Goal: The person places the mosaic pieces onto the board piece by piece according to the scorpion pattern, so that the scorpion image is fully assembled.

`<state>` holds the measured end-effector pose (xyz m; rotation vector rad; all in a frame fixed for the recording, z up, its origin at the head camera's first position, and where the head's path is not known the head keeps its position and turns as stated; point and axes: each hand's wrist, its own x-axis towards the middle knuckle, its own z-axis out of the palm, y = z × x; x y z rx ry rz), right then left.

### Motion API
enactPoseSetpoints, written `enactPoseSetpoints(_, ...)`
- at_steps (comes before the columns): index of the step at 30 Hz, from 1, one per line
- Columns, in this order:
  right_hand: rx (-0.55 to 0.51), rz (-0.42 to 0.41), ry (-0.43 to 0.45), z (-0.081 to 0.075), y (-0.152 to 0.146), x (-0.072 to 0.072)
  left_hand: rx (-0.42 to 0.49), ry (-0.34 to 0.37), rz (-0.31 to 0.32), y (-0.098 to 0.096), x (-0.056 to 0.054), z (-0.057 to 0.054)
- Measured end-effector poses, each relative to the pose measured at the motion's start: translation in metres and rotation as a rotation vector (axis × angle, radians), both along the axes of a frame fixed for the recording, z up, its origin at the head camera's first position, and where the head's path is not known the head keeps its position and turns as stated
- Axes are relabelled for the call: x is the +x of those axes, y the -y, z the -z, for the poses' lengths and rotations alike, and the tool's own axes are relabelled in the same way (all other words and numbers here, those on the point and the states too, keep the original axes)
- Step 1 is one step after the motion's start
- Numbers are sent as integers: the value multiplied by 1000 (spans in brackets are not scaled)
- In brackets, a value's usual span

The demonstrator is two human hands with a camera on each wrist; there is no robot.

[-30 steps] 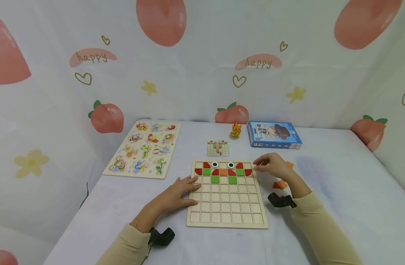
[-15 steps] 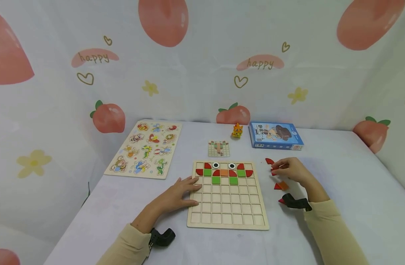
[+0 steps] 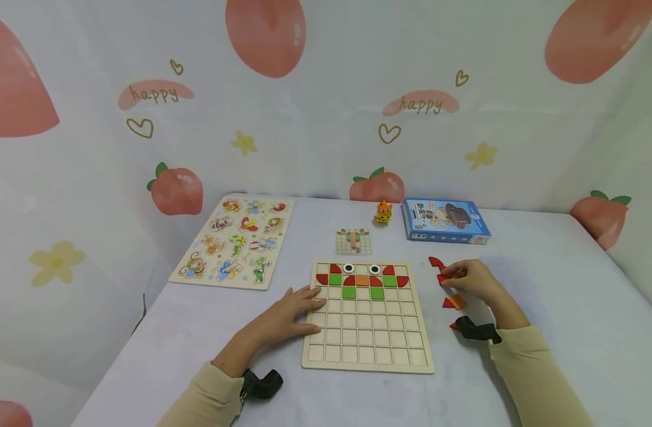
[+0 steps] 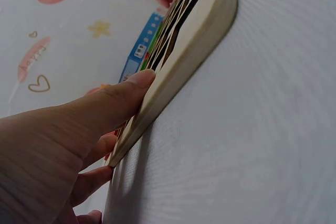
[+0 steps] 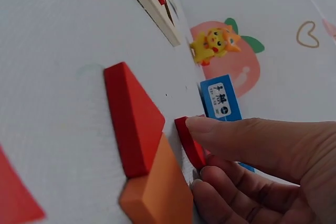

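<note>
My left hand [image 3: 285, 316] rests on the left edge of a wooden grid board [image 3: 368, 344], fingers spread and thumb on the rim, as the left wrist view also shows. Red, green and orange tiles and two eye discs [image 3: 348, 268] fill cells in the board's upper rows. To the right of the board, my right hand [image 3: 474, 281] pinches a small red tile [image 5: 190, 142] between thumb and fingers, low at the tabletop. Beside it lie a red triangular tile [image 5: 131, 121] and an orange tile [image 5: 165, 192]. Another red tile [image 3: 435, 261] lies farther back.
Behind the board lies a small pattern card [image 3: 353, 242]. A toy figure [image 3: 382, 212] and a blue box [image 3: 446, 220] stand at the back. A wooden animal puzzle [image 3: 235, 243] lies at the left. One more red tile [image 3: 454, 326] is near the right wrist camera.
My right hand has moved from the board's upper right corner to the loose tiles at the right and now pinches a red one. The left hand stays on the board.
</note>
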<state>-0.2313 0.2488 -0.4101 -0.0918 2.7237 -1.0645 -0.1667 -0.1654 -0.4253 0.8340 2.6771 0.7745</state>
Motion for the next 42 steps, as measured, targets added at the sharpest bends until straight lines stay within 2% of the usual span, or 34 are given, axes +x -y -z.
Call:
enactPoseSetpoints(9, 9, -5, -11, 3, 1, 0, 2, 3, 1, 0, 1, -1)
enactPoseSetpoints(16, 24, 0, 15, 3, 2, 0, -1, 19, -5, -1, 1, -2)
enactPoseSetpoints(20, 37, -21, -12, 3, 7, 0, 0, 19, 0, -1, 1, -1)
enactPoseSetpoints(31, 18, -50, -47, 8, 20, -1, 9, 21, 14, 0, 1, -3)
enactPoseSetpoints(38, -27, -93, -69, 5, 19, 0, 8, 19, 9, -1, 1, -4)
enactPoseSetpoints(42, -31, -94, -50, 3, 19, 0, 6, 16, 7, 0, 2, -2)
